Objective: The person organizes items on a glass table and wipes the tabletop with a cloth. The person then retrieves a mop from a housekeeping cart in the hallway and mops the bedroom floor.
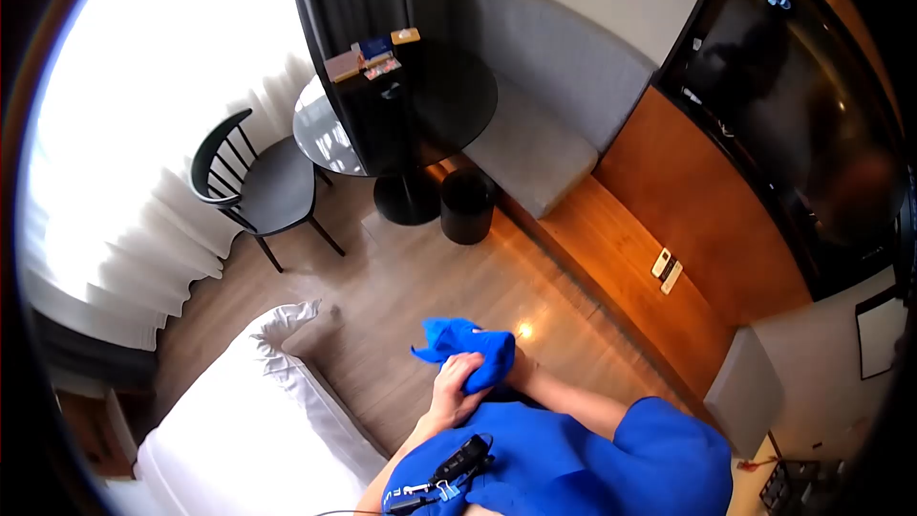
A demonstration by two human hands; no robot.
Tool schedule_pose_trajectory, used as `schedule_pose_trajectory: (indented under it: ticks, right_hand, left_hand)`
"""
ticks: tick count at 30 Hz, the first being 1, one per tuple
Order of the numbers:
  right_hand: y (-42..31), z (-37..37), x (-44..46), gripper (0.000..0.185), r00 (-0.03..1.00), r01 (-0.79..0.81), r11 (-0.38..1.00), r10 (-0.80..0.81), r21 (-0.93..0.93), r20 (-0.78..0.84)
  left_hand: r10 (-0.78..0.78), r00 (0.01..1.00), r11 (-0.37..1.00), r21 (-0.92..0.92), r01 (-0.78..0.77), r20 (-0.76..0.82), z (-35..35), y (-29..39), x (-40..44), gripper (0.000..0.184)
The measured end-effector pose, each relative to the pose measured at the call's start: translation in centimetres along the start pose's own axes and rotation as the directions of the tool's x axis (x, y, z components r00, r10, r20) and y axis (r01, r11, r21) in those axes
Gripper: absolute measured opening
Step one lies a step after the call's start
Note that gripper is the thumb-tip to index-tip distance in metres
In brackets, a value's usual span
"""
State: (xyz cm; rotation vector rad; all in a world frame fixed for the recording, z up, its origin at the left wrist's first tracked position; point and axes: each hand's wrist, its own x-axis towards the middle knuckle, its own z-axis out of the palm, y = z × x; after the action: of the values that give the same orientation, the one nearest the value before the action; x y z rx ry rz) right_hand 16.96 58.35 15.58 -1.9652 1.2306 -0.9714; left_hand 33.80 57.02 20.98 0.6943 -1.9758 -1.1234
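Two bare hands meet at a crumpled, soft blue cloth (pixel 473 354) above the wood-grain floor (pixel 401 296): the left hand (pixel 458 384) has its fingers clenched on it; the right hand's (pixel 519 370) are largely hidden, their grip unclear. Small packets (pixel 363 59) lie on the round, glossy tabletop (pixel 458 100). Lettering on the television (pixel 774 115) is blurred.

The bed (pixel 239 430) is at your left, the chair (pixel 282 193) beyond it. Ahead, the table (pixel 454 100) stands between chair and sofa (pixel 544 134), the bin (pixel 467 210) beside it. At your right, the remote (pixel 664 264) lies on the ledge (pixel 616 272) below the TV (pixel 793 124).
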Motion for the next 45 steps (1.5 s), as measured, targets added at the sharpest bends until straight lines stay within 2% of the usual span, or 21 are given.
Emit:
schedule_pose_trajectory:
  ticks: [1, 3, 5, 6, 7, 9, 11, 14, 17, 18, 19, 22, 25, 29, 31, 33, 34, 37, 39, 40, 45]
  right_hand:
    - [2.5, 1.3, 1.2, 0.025, 0.981, 0.094, 0.991, -0.109, -0.094, -0.162]
    - [4.7, 1.2, 4.0, 0.027, 0.949, -0.014, 0.997, -0.009, -0.071, -0.316]
    - [9.3, 0.5, 7.8, 0.034, 0.871, -0.205, 0.86, 0.378, 0.468, -0.313]
    - [10.0, -0.9, 10.7, 0.039, 0.765, -0.253, 0.598, 0.604, 0.76, -0.221]
    - [7.2, -5.1, 17.0, 0.044, 0.637, -0.241, 0.048, 0.762, 0.969, 0.12]
    - [8.2, -7.9, 24.3, 0.053, 0.63, -0.158, 0.392, 0.747, 0.906, -0.213]
    - [12.0, -9.1, 30.2, 0.057, 0.589, -0.242, 0.708, 0.651, 0.663, -0.479]
    - [16.9, -9.7, 38.8, 0.056, 0.635, -0.399, 0.881, 0.466, 0.255, -0.616]
    - [25.0, -7.1, 44.1, 0.06, 0.681, -0.631, 0.718, 0.332, -0.294, -0.653]
    - [26.8, -5.2, 45.6, 0.06, 0.596, -0.788, 0.521, 0.506, -0.329, -0.624]
    - [27.6, -3.2, 47.4, 0.055, 0.625, -0.78, 0.327, 0.392, -0.534, -0.675]
    - [26.4, 1.2, 56.3, 0.048, 0.801, -0.593, 0.666, 0.433, -0.452, -0.413]
    - [24.7, 9.9, 65.6, 0.055, 0.962, -0.254, 0.708, 0.117, -0.659, -0.246]
    - [27.2, 10.7, 75.1, 0.053, 0.997, -0.037, 0.841, 0.068, -0.54, 0.038]
    - [28.8, 7.7, 73.9, 0.046, 0.996, -0.089, 0.78, 0.051, -0.62, -0.079]
    - [30.5, 1.0, 70.4, 0.039, 0.942, -0.291, 0.82, 0.155, -0.493, -0.299]
    - [32.0, -2.0, 68.2, 0.039, 0.907, -0.394, 0.773, 0.239, -0.497, -0.347]
    - [35.7, -8.1, 63.6, 0.039, 0.867, -0.49, 0.551, 0.227, -0.676, -0.444]
    - [35.6, -7.4, 65.2, 0.037, 0.872, -0.483, 0.565, 0.238, -0.669, -0.428]
    - [35.2, -6.4, 66.5, 0.035, 0.873, -0.481, 0.597, 0.257, -0.642, -0.415]
    - [35.8, -2.7, 76.5, 0.052, 0.984, -0.171, 0.793, 0.163, -0.585, -0.067]
  left_hand:
    - [0.0, 0.998, 1.0, 0.014, -0.001, 0.07, -1.1, -1.2, 1.6, 0.046]
    - [0.053, 0.985, 0.991, 0.111, -0.072, 0.164, -3.9, -3.1, 5.2, 0.057]
    - [0.091, 0.978, 0.972, 0.198, -0.129, 0.189, -6.7, -5.4, 8.8, 0.066]
    - [0.04, 0.977, 0.976, 0.199, -0.083, 0.211, -8.2, -7.0, 10.2, 0.071]
    - [-0.057, 0.98, 0.986, 0.164, 0.026, 0.192, -9.8, -8.4, 11.8, 0.069]
    - [-0.181, 0.977, 0.954, 0.261, 0.146, 0.113, -13.6, -12.4, 13.7, 0.064]
    - [-0.321, 0.946, 0.873, 0.404, 0.273, 0.054, -18.2, -15.4, 15.7, 0.051]
    - [-0.47, 0.874, 0.789, 0.384, 0.479, -0.125, -24.8, -20.0, 17.2, 0.043]
    - [-0.629, 0.716, 0.667, 0.262, 0.697, -0.303, -30.1, -23.3, 18.6, 0.035]
    - [-0.696, 0.647, 0.646, 0.12, 0.754, -0.311, -31.4, -24.4, 19.0, 0.034]
    - [-0.756, 0.578, 0.612, -0.019, 0.791, -0.307, -32.7, -25.5, 20.0, 0.033]
    - [-0.737, 0.636, 0.653, 0.005, 0.758, -0.228, -35.8, -31.0, 23.1, 0.028]
    - [-0.624, 0.752, 0.738, 0.155, 0.657, -0.213, -39.2, -37.1, 29.2, 0.023]
    - [-0.694, 0.628, 0.604, 0.191, 0.774, -0.353, -43.6, -45.1, 36.6, 0.04]
    - [-0.803, 0.5, 0.493, 0.11, 0.863, -0.324, -44.8, -48.0, 39.3, 0.048]
    - [-0.804, 0.515, 0.496, 0.144, 0.857, -0.296, -44.9, -48.1, 42.2, 0.054]
    - [-0.735, 0.615, 0.58, 0.206, 0.788, -0.285, -44.5, -49.0, 42.5, 0.055]
    - [-0.647, 0.665, 0.533, 0.403, 0.744, -0.372, -44.2, -48.4, 44.6, 0.034]
    - [-0.542, 0.734, 0.55, 0.489, 0.677, -0.408, -45.3, -47.8, 46.1, 0.031]
    - [-0.61, 0.661, 0.508, 0.425, 0.75, -0.438, -45.6, -47.9, 47.0, 0.031]
    - [-0.552, 0.655, 0.341, 0.577, 0.742, -0.516, -47.1, -51.3, 50.5, 0.023]
